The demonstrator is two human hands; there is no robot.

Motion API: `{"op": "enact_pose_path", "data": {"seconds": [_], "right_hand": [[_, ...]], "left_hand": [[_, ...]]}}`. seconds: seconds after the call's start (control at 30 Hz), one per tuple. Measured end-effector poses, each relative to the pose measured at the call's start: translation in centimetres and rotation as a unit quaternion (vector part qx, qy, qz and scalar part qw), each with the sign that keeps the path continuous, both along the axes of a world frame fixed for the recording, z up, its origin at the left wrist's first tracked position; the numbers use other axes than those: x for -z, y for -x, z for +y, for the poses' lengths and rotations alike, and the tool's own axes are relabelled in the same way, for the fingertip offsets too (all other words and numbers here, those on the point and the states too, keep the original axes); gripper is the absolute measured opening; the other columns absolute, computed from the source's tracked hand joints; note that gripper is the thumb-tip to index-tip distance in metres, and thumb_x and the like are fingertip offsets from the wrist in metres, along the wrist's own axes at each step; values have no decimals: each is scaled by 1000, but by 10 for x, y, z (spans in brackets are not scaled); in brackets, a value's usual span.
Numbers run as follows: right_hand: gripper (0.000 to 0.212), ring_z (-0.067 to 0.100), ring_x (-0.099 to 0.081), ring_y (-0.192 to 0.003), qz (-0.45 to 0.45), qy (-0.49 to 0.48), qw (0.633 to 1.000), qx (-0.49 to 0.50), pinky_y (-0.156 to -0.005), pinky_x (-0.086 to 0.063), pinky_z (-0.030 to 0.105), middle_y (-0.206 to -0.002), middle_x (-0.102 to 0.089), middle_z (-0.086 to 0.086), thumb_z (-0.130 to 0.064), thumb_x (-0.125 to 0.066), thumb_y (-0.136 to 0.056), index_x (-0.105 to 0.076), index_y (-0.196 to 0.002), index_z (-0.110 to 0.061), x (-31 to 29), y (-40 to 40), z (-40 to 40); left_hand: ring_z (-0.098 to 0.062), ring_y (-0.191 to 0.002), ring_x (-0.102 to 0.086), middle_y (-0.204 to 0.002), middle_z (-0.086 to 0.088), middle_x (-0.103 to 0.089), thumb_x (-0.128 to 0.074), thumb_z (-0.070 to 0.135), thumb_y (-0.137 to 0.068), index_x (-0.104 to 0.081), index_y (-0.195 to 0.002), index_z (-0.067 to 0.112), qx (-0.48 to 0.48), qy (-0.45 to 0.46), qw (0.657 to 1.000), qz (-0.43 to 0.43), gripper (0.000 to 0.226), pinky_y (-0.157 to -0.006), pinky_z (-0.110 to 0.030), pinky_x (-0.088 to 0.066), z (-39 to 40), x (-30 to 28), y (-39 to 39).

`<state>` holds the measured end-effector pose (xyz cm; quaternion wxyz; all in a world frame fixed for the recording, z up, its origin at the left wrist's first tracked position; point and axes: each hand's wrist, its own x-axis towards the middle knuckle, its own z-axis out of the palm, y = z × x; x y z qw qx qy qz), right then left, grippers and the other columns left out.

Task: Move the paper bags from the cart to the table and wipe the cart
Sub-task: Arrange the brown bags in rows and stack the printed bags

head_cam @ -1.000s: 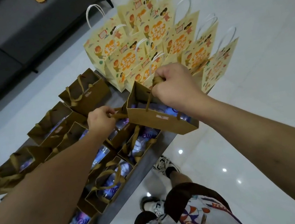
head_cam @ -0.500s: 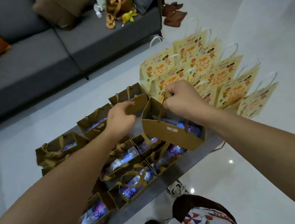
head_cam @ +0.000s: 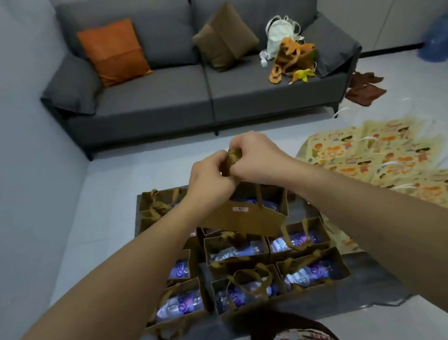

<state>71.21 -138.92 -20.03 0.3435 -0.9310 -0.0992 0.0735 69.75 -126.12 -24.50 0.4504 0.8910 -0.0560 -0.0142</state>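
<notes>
A brown paper bag point(head_cam: 244, 219) with a small white label hangs lifted above the grey cart top point(head_cam: 364, 291). Its ribbon handles are pinched between my left hand point(head_cam: 208, 182) and my right hand point(head_cam: 256, 155), which touch each other above it. Under it, several more brown paper bags point(head_cam: 243, 291) stand in rows on the cart, each holding purple-and-white packets. A group of yellow printed paper bags point(head_cam: 390, 162) with white handles stands at the cart's right side, blurred.
A grey sofa point(head_cam: 164, 102) with an orange cushion, a brown cushion and a pile of bags stands against the far wall. Brown cloth point(head_cam: 363, 88) lies on the white floor by its right leg. A wall runs along the left.
My view has tilted up from the cart to the sofa. The left hand left the bags on the cart and joined the right hand on the lifted bag's handles, which rose higher.
</notes>
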Motion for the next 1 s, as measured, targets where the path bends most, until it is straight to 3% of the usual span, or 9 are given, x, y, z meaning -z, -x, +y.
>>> {"op": "enact_pose_path", "data": {"seconds": [0.1, 0.23, 0.33, 0.47, 0.57, 0.67, 0.77, 0.9, 1.0], "right_hand": [[19, 16, -63, -83, 5, -19, 998, -56, -66, -56, 27, -88, -64, 2, -5, -69, -80, -65, -94, -17, 11, -27, 12], [45, 15, -60, -100, 25, 27, 998, -50, -83, -59, 33, -109, -61, -2, 3, -70, -81, -62, -117, -23, 50, -76, -4], [40, 17, -60, -98, 82, 62, 993, -54, -81, -59, 33, -108, -61, 1, 2, -67, -84, -61, -116, -21, 92, -106, -27], [30, 17, -59, -92, 114, 140, 979, -94, -76, -54, 33, -108, -64, 3, -9, -68, -84, -62, -109, -23, 152, -138, -41], [38, 23, -60, -100, 140, 170, 967, -128, -80, -53, 35, -113, -64, 6, -9, -66, -83, -62, -119, -17, 191, -159, -37], [44, 29, -58, -105, 136, 217, 951, -175, -81, -49, 35, -118, -61, 10, -13, -67, -84, -57, -126, -14, 227, -180, -29], [60, 35, -51, -119, 114, 267, 929, -229, -95, -49, 42, -137, -50, 13, -18, -70, -82, -48, -138, -14, 267, -202, -17], [77, 36, -49, -122, 103, 309, 894, -307, -98, -48, 46, -156, -27, 7, -31, -73, -79, -37, -146, -21, 313, -224, -2], [90, 37, -45, -130, 102, 336, 881, -316, -102, -45, 46, -165, -15, 4, -25, -72, -81, -21, -156, -25, 341, -239, 9]], "left_hand": [[-12, -71, -57, -73, -1, -57, -63, -3, -85, -57, -70, 21, -78, -10, 997, 3, 29, -57, -19, -42, 22, -5, -9], [-20, -70, -59, -70, -7, -57, -60, -7, -81, -55, -65, 13, -150, -58, 986, 42, 26, -56, -29, -53, 48, 8, -25], [-19, -66, -55, -68, -13, -55, -57, -7, -76, -54, -64, 7, -219, -44, 972, 72, 19, -53, -32, -51, 63, 22, -37], [-13, -55, -39, -57, -3, -39, -52, -11, -74, -40, -58, 12, -290, -24, 953, 86, 31, -40, -16, -31, 77, 28, -49], [-13, -54, -32, -52, 5, -32, -51, -7, -71, -37, -57, 14, -336, -32, 938, 85, 29, -50, -27, -28, 85, 34, -53], [-9, -48, -33, -49, 7, -31, -55, -6, -71, -37, -56, 13, -375, -22, 921, 98, 31, -48, -26, -31, 92, 47, -56], [-8, -46, -31, -51, 2, -30, -53, -10, -70, -36, -56, 8, -396, -14, 914, 91, 28, -46, -22, -30, 92, 59, -59], [-5, -37, -36, -41, 12, -32, -49, -16, -71, -36, -51, 16, -421, 8, 901, 104, 40, -38, -18, -30, 84, 67, -62], [-4, -37, -37, -43, 12, -31, -49, -18, -70, -35, -53, 14, -426, 11, 898, 107, 39, -38, -19, -31, 84, 77, -62]]}}
